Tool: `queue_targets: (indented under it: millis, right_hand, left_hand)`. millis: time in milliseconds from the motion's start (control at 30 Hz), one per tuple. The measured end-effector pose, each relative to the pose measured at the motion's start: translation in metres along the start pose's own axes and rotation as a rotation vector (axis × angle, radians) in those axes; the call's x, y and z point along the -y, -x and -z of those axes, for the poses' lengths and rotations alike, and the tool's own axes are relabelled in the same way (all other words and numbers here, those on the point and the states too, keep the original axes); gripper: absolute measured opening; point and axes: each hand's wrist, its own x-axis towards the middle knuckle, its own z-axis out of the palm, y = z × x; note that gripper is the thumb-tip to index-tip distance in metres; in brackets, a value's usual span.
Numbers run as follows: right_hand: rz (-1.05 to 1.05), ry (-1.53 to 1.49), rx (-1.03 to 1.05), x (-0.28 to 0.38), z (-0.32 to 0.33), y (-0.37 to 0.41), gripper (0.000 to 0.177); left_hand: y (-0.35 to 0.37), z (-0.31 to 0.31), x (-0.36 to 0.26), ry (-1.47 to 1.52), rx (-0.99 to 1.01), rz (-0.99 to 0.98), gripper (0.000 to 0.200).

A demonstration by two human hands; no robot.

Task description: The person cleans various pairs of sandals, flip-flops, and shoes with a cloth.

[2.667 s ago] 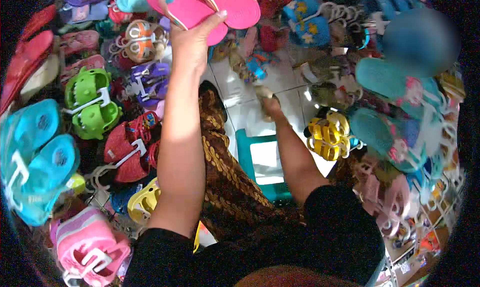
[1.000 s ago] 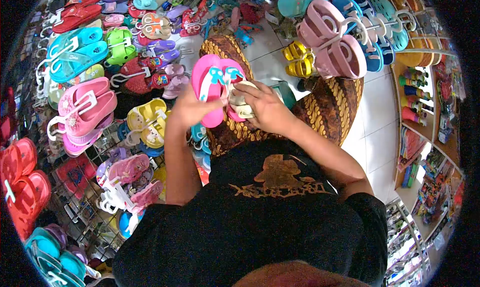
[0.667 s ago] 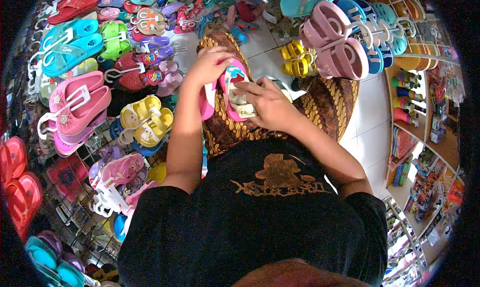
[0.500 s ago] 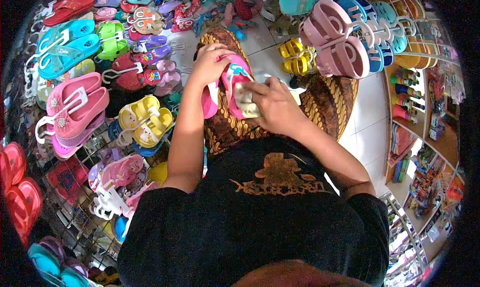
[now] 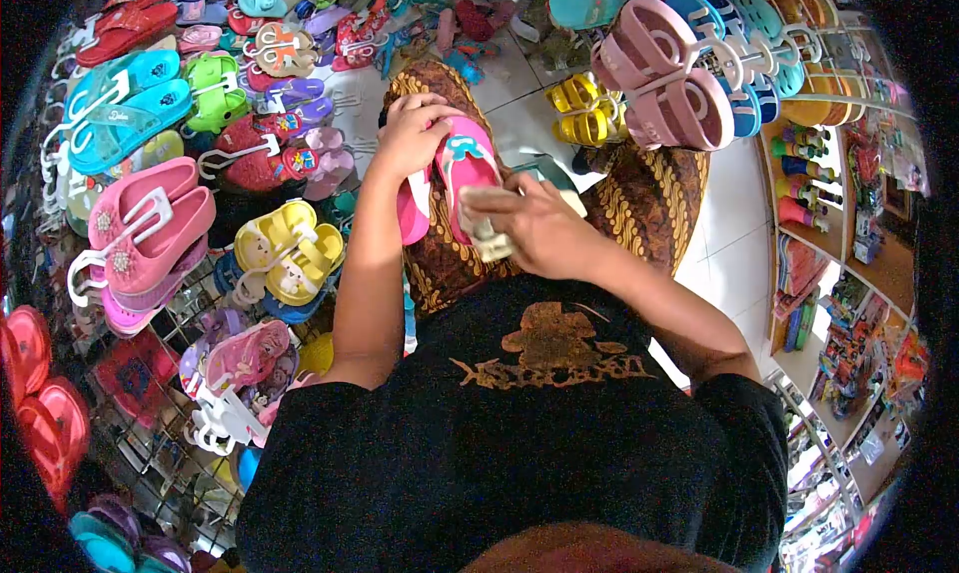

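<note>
Pink sandals (image 5: 467,163) with a turquoise ornament lie over my lap, on brown batik cloth (image 5: 654,208). My left hand (image 5: 415,133) is closed round the top of the pair, its fingers curled over the edge. A pale cream cloth (image 5: 487,223) is in my right hand (image 5: 539,221), whose fingers press it against the lower part of the right-hand sandal. Part of that sandal is hidden behind the cloth and fingers.
Shoes on hangers fill the left side, among them pink flats (image 5: 150,235) and yellow clogs (image 5: 290,251). Mauve sandals (image 5: 664,73) hang at the upper right. Yellow sandals (image 5: 586,108) lie ahead on the tiled floor. Shelves (image 5: 849,258) stand at the right.
My right hand and the cream cloth have moved slightly down and left, uncovering more of the pink sandal's upper part. My left hand keeps its hold.
</note>
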Motion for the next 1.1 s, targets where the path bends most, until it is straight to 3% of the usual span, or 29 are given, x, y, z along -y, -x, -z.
queue_targets:
  millis: [133,167,267,300,367,400,467,533,667,700,800,933,1000,1067,1100]
  right_hand:
    - [0.059,-0.189,0.124,-0.002,0.007,0.017,0.048]
    - [0.088,-0.234,0.141,-0.003,0.008,0.019,0.047]
    - [0.072,-0.307,0.152,-0.002,0.009,0.020,0.046]
    - [0.086,-0.380,0.190,-0.005,0.011,0.019,0.046]
    - [0.116,-0.527,0.265,-0.017,0.023,0.012,0.046]
    - [0.016,-0.729,0.276,-0.018,0.036,0.005,0.040]
    - [-0.002,-0.505,-0.082,-0.021,0.049,-0.012,0.040]
    - [0.035,-0.040,-0.155,-0.032,0.052,-0.033,0.044]
    - [-0.152,0.183,0.032,-0.075,0.003,-0.053,0.052]
    - [-0.217,0.098,0.059,-0.069,-0.001,-0.048,0.052]
    - [-0.009,-0.223,0.019,-0.083,-0.004,-0.024,0.046]
    - [-0.058,-0.552,0.325,-0.097,0.030,-0.013,0.041]
    - [-0.350,-0.738,0.190,-0.083,0.049,-0.025,0.041]
    - [-0.133,-0.575,-0.131,-0.096,0.016,-0.039,0.041]
    - [-0.004,-0.361,-0.188,-0.105,-0.002,-0.046,0.042]
  left_hand:
    - [0.001,-0.001,-0.005,0.026,-0.012,0.048,0.030]
    - [0.001,0.004,-0.015,0.027,0.031,0.105,0.047]
    - [0.011,0.019,-0.040,-0.084,0.120,0.046,0.054]
    - [0.009,0.020,-0.034,-0.074,0.174,0.026,0.068]
    - [0.009,0.016,-0.024,-0.061,0.156,-0.001,0.072]
    - [0.009,0.014,-0.020,-0.053,0.144,-0.013,0.074]
    - [0.009,0.011,-0.012,-0.032,0.141,-0.073,0.074]
    - [0.010,0.012,-0.013,-0.050,0.143,-0.081,0.074]
    - [0.008,0.010,-0.009,0.001,0.139,-0.077,0.071]
    - [0.009,0.012,-0.008,0.007,0.152,-0.087,0.071]
    - [0.015,0.019,-0.016,0.000,0.187,-0.081,0.068]
    - [0.014,0.018,-0.017,0.003,0.177,-0.058,0.070]
    - [0.012,0.019,-0.018,-0.001,0.175,-0.054,0.073]
    - [0.013,0.017,-0.022,-0.013,0.176,-0.035,0.078]
    - [0.012,0.017,-0.022,0.030,0.174,-0.049,0.081]
